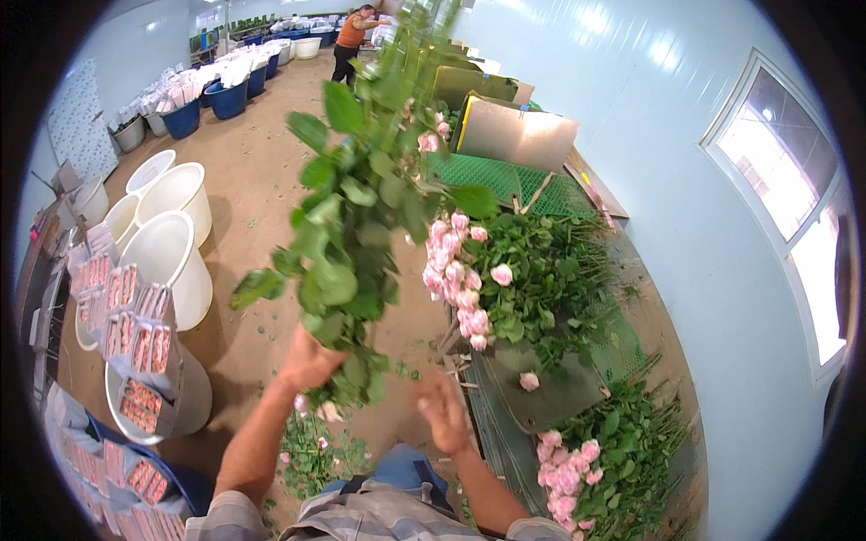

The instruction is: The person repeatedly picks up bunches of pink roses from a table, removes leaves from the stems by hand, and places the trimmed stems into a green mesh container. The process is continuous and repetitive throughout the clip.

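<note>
My left hand (309, 361) grips a large leafy bunch of roses (347, 234), with stems reaching up toward the top of the view and a few pale blooms showing just below the hand. My right hand (437, 406) is to the right of the bunch, slightly blurred, its fingers loosely apart and holding nothing. On the bench to the right lie piles of pink roses with leafy stems (550, 261), one near the middle and another pile (568, 478) lower down. A green mesh mat (622, 334) and a dark board (514, 370) show beneath them.
White tubs (176, 252) and wrapped bouquets (131, 334) line the left. Blue tubs (180, 122) stand farther back. A person (350, 36) in orange works at the far end. Leaning boards (514, 135) stand along the bench beside the right wall. Fallen leaves (316, 460) litter the floor.
</note>
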### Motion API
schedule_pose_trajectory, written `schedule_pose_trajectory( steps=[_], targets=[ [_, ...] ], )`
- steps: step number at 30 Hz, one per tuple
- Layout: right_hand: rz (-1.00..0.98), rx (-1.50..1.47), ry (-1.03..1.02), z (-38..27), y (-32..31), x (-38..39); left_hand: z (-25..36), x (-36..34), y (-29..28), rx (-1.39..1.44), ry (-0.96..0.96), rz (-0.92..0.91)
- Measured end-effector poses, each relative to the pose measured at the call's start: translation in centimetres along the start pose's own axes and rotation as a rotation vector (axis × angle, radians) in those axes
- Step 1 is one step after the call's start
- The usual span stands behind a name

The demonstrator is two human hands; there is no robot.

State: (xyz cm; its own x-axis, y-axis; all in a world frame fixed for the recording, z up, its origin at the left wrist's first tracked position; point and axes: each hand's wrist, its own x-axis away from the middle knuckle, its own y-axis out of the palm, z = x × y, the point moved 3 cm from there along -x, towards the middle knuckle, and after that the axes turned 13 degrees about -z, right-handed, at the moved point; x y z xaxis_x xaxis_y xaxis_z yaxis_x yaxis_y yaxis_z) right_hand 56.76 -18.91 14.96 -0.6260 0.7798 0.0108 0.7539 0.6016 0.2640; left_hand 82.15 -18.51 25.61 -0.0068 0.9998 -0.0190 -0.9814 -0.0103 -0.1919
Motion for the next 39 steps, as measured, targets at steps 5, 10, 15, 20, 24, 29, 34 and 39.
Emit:
schedule_pose_trajectory(
  steps=[5,10,15,20,24,29,34,39],
  targets=[
    [0.002,0.024,0.422,11.0,-2.3,-3.1,0.5,-12.6,-11.4,-0.155,0.270,0.162],
    [0.081,0.131,0.696,15.7,-6.9,-7.5,3.8,-28.0,-17.8,-0.283,0.354,0.081],
    [0.413,-0.022,0.619,15.8,-11.0,-11.7,6.4,-45.2,-21.6,-0.372,0.393,0.004],
    [0.612,0.066,0.765,16.8,-12.0,-12.0,6.7,-65.7,-24.6,-0.869,0.381,-0.073],
    [0.827,0.068,0.869,19.1,-12.2,-14.5,7.5,-79.4,-18.0,-0.957,0.338,-0.145],
    [0.914,0.124,1.024,20.6,-12.8,-21.5,-0.3,-94.7,-12.2,-1.132,0.060,-0.320],
    [0.959,0.146,1.165,22.3,-8.8,-23.6,-11.9,-98.9,-3.8,-1.136,-0.071,-0.662],
    [0.644,0.492,1.374,27.2,3.1,-20.2,-7.0,-98.7,-8.5,-1.163,0.530,-0.392]
  ],
)
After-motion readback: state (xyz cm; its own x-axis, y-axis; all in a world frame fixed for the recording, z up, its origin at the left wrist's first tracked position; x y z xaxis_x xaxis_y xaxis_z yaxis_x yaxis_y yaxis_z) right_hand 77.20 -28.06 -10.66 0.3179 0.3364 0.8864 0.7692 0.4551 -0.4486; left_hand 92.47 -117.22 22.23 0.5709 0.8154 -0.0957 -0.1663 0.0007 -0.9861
